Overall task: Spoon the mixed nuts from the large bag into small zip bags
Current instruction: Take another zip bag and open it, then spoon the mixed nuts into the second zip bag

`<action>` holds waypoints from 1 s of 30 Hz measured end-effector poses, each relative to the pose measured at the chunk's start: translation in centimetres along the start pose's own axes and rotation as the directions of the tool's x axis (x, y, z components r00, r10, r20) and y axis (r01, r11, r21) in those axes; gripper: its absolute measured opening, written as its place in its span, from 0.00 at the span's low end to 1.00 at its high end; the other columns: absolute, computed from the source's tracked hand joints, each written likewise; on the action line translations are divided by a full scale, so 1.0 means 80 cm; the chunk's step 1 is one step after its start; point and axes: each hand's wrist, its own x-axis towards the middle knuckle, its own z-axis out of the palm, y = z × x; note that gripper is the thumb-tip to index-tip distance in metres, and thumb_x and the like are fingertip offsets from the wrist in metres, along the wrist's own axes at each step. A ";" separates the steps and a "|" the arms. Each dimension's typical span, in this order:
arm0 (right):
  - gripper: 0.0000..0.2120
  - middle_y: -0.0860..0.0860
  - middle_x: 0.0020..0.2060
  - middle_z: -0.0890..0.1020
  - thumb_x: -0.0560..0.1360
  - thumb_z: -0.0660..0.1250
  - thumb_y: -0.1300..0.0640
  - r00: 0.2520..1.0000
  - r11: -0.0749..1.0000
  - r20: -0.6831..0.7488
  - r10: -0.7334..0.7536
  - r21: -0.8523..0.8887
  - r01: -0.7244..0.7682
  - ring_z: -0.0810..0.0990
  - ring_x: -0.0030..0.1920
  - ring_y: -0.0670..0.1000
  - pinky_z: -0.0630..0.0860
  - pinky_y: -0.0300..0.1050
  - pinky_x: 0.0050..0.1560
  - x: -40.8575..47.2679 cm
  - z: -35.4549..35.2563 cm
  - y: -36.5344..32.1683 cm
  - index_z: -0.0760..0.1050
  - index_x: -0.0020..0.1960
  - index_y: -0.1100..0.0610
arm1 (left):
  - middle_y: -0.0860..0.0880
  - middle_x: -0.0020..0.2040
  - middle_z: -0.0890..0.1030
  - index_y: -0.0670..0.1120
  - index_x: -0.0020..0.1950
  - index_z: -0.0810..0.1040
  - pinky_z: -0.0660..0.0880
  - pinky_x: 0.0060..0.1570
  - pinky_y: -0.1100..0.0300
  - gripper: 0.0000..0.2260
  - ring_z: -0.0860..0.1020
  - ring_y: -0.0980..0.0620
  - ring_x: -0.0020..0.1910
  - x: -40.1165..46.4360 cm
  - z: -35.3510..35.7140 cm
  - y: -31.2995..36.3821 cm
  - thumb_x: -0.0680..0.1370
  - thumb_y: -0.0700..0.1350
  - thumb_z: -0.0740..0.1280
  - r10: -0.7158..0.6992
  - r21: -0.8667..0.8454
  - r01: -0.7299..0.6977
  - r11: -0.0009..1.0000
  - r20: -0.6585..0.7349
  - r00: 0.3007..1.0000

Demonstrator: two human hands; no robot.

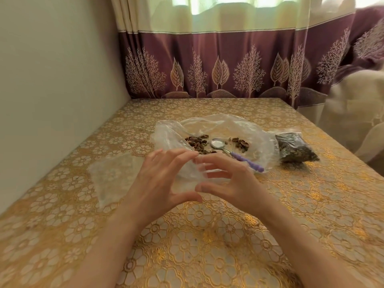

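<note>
Both hands, left hand (160,179) and right hand (230,179), fingers pinching a clear small bag (191,175) near the spoon (234,153) and nuts (199,145).

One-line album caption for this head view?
Both hands hold a clear small bag before the spoon and nuts.

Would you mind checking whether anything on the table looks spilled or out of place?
Nothing stands out. The nuts lie inside the opened large bag, none visible on the tablecloth. The spoon rests on that bag, and one filled zip bag sits beside it.
</note>
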 end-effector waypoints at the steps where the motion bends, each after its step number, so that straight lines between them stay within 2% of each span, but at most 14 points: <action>1: 0.23 0.47 0.55 0.80 0.67 0.76 0.57 1.000 1.000 -0.001 0.001 -0.001 -0.001 0.80 0.54 0.43 0.77 0.38 0.56 0.000 0.000 0.000 0.74 0.59 0.48 | 0.50 0.64 0.74 0.50 0.68 0.64 0.64 0.65 0.51 0.34 0.70 0.54 0.62 0.000 0.000 0.001 0.68 0.68 0.63 0.003 -0.007 -0.003 1.000 0.002 1.000; 4: 0.22 0.47 0.54 0.80 0.67 0.76 0.57 1.000 1.000 0.001 -0.004 -0.008 0.004 0.80 0.53 0.43 0.77 0.38 0.55 -0.001 -0.001 0.001 0.75 0.59 0.48 | 0.51 0.64 0.74 0.50 0.67 0.65 0.68 0.60 0.55 0.33 0.72 0.54 0.60 0.000 0.003 0.001 0.69 0.67 0.63 0.000 -0.029 0.001 1.000 0.017 1.000; 10: 0.18 0.48 0.53 0.78 0.69 0.74 0.59 1.000 1.000 0.005 -0.010 0.003 0.010 0.80 0.50 0.44 0.79 0.39 0.52 0.000 -0.003 -0.002 0.76 0.57 0.51 | 0.52 0.59 0.75 0.49 0.65 0.68 0.73 0.53 0.55 0.29 0.73 0.58 0.53 -0.001 0.005 0.002 0.70 0.65 0.64 -0.035 -0.099 0.033 0.995 -0.011 0.999; 12: 0.14 0.48 0.49 0.80 0.71 0.72 0.61 0.996 0.999 -0.080 -0.037 -0.002 0.037 0.81 0.46 0.44 0.79 0.37 0.49 0.001 -0.004 -0.003 0.77 0.55 0.52 | 0.56 0.56 0.73 0.50 0.63 0.67 0.71 0.51 0.59 0.28 0.69 0.63 0.50 -0.001 0.005 0.002 0.70 0.65 0.63 -0.059 -0.120 0.053 0.991 -0.045 0.997; 14: 0.11 0.46 0.44 0.80 0.72 0.69 0.64 0.963 0.994 -0.262 -0.064 -0.107 0.037 0.81 0.40 0.44 0.78 0.32 0.46 0.003 -0.012 0.002 0.77 0.53 0.53 | 0.60 0.54 0.70 0.52 0.63 0.67 0.68 0.50 0.64 0.27 0.67 0.68 0.48 -0.003 0.005 0.000 0.70 0.66 0.63 -0.113 -0.149 0.100 0.984 -0.085 0.990; 15: 0.10 0.46 0.42 0.80 0.73 0.69 0.65 0.932 0.983 -0.359 -0.058 -0.186 -0.010 0.79 0.38 0.43 0.76 0.30 0.44 0.004 -0.018 0.006 0.77 0.52 0.55 | 0.63 0.53 0.70 0.54 0.62 0.67 0.68 0.49 0.66 0.26 0.68 0.69 0.47 -0.004 0.004 -0.002 0.69 0.66 0.64 -0.146 -0.170 0.127 0.977 -0.101 0.984; 17: 0.05 0.49 0.39 0.80 0.74 0.69 0.62 0.865 0.916 -0.501 0.031 -0.331 -0.225 0.77 0.36 0.43 0.73 0.31 0.38 0.006 -0.037 0.018 0.80 0.50 0.59 | 0.67 0.53 0.69 0.59 0.61 0.65 0.68 0.49 0.68 0.25 0.69 0.72 0.50 -0.007 0.002 -0.006 0.68 0.66 0.65 -0.206 -0.215 0.177 0.960 -0.118 0.971; 19: 0.08 0.53 0.42 0.79 0.75 0.69 0.56 0.803 0.779 -0.568 0.182 -0.415 -0.470 0.75 0.40 0.48 0.69 0.36 0.41 0.004 -0.055 0.035 0.80 0.50 0.59 | 0.69 0.54 0.68 0.62 0.60 0.63 0.70 0.48 0.66 0.25 0.69 0.72 0.52 -0.007 0.001 -0.009 0.68 0.67 0.65 -0.248 -0.252 0.210 0.945 -0.131 0.960; 21: 0.11 0.55 0.47 0.77 0.75 0.69 0.52 0.755 0.654 -0.566 0.331 -0.439 -0.616 0.75 0.47 0.52 0.67 0.42 0.46 0.001 -0.063 0.047 0.79 0.52 0.59 | 0.70 0.54 0.67 0.64 0.60 0.62 0.72 0.47 0.63 0.25 0.70 0.71 0.53 -0.006 0.002 -0.009 0.67 0.68 0.64 -0.264 -0.264 0.221 0.939 -0.138 0.955; 23: 0.14 0.56 0.52 0.76 0.75 0.68 0.50 0.721 0.584 -0.543 0.432 -0.441 -0.682 0.74 0.51 0.55 0.68 0.44 0.49 -0.001 -0.065 0.051 0.78 0.55 0.58 | 0.71 0.54 0.68 0.65 0.60 0.61 0.74 0.47 0.59 0.25 0.70 0.69 0.53 -0.006 0.003 -0.009 0.67 0.70 0.64 -0.270 -0.272 0.226 0.936 -0.139 0.953; 25: 0.14 0.56 0.53 0.76 0.75 0.68 0.49 0.706 0.561 -0.532 0.467 -0.439 -0.702 0.73 0.51 0.54 0.68 0.45 0.50 0.000 -0.065 0.053 0.77 0.55 0.58 | 0.72 0.54 0.68 0.66 0.60 0.61 0.74 0.47 0.58 0.26 0.71 0.67 0.53 -0.007 0.003 -0.009 0.66 0.70 0.64 -0.273 -0.276 0.228 0.934 -0.139 0.952; 30: 0.11 0.54 0.45 0.78 0.76 0.66 0.50 0.721 0.546 -0.528 0.449 -0.476 -0.689 0.74 0.45 0.52 0.68 0.44 0.43 0.001 -0.064 0.053 0.79 0.50 0.58 | 0.70 0.53 0.69 0.65 0.60 0.62 0.70 0.48 0.64 0.27 0.70 0.65 0.53 -0.008 0.004 -0.011 0.65 0.67 0.67 -0.272 -0.274 0.228 0.934 -0.136 0.953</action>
